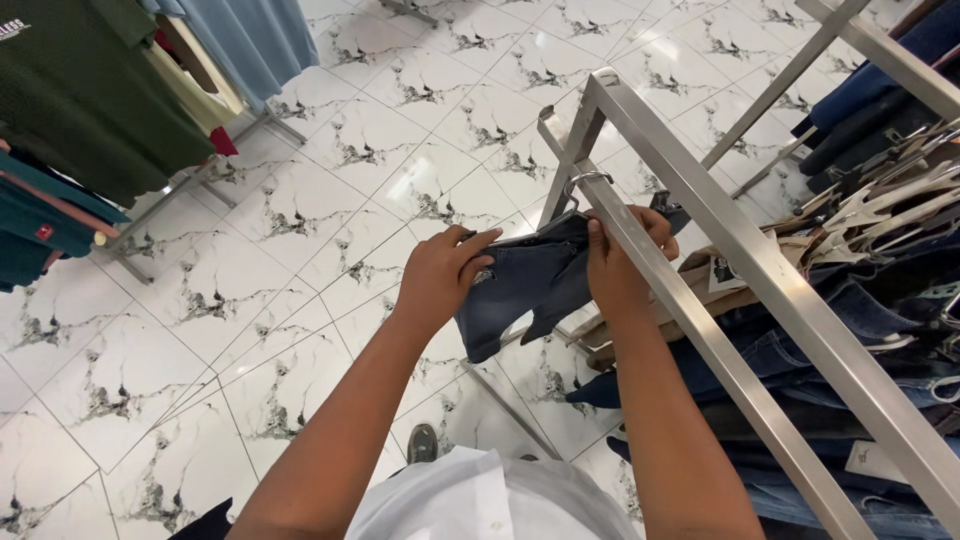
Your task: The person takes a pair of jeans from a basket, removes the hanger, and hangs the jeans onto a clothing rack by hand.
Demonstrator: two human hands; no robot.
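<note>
My left hand [440,277] grips the left side of a pair of dark blue denim jeans [530,285] on a hanger with a metal hook [585,182]. My right hand [618,262] holds the jeans' right top edge, just beside the steel rail [700,215] of a clothes rack. The hook rises beside the rail's end; whether it rests on the rail I cannot tell. The jeans hang down between my hands above the floor.
More jeans on pale hangers [880,205] crowd the rack at right. Green and teal shirts [70,110] hang on another rack at upper left, a blue garment [250,35] beside them. White marble-patterned tile floor [250,260] stretches between the racks. My shoe [422,443] shows below.
</note>
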